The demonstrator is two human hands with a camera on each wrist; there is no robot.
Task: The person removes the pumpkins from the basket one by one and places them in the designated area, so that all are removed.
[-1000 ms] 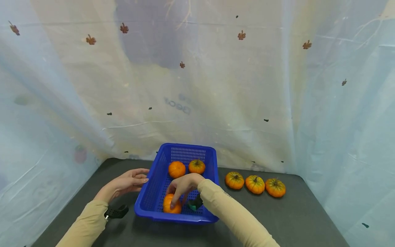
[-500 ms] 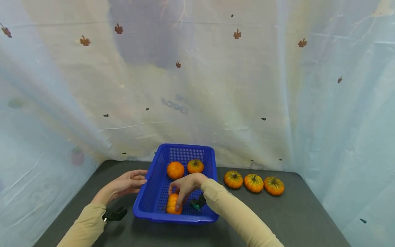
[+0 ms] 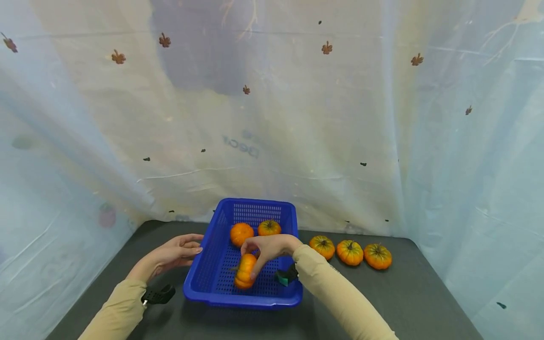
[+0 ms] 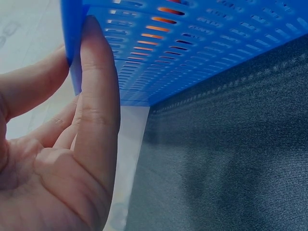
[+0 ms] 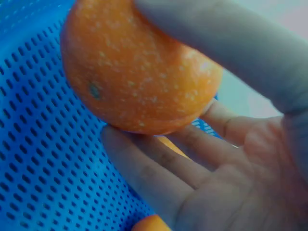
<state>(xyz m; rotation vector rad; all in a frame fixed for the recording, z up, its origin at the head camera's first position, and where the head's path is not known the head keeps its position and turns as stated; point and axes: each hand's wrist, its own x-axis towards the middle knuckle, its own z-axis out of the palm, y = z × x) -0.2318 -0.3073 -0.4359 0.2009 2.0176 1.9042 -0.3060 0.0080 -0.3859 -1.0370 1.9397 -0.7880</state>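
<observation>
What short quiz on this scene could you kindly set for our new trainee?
1. How many pumpkins can be seen on the dark table, outside the blue basket?
2. True or false: the left hand touches the basket's side.
3. The right hand holds:
a) the basket's rim
b) an orange pumpkin
c) nothing

Key: 1. Three; 2. True; 3. b

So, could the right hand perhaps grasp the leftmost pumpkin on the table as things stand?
Probably not: the right hand grips another pumpkin, and the blue basket's right wall lies between that hand and the leftmost table pumpkin.
</observation>
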